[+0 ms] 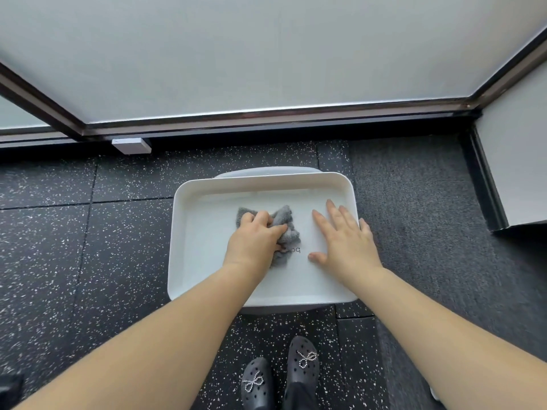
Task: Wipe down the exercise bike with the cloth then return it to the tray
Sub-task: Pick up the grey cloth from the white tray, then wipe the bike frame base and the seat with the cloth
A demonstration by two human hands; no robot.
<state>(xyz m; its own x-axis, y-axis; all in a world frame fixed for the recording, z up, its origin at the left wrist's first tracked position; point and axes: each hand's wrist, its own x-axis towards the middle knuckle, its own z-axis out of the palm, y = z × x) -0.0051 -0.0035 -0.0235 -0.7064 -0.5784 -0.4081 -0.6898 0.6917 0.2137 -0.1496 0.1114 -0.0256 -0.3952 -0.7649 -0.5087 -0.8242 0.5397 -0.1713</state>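
Observation:
A white rectangular tray (207, 279) rests on a low white stand in the middle of the view. Inside it lies a crumpled grey cloth (285, 224). My left hand (254, 238) is closed over the cloth, fingers curled into its folds. My right hand (344, 235) lies flat and open on the tray's right half, fingers spread, holding nothing. The exercise bike is not in view.
The floor is black speckled rubber tile (88, 247), with grey carpet (429, 217) to the right. A frosted glass wall with a dark frame (266, 116) runs behind the tray. My feet in black clogs (281, 377) stand just below the tray.

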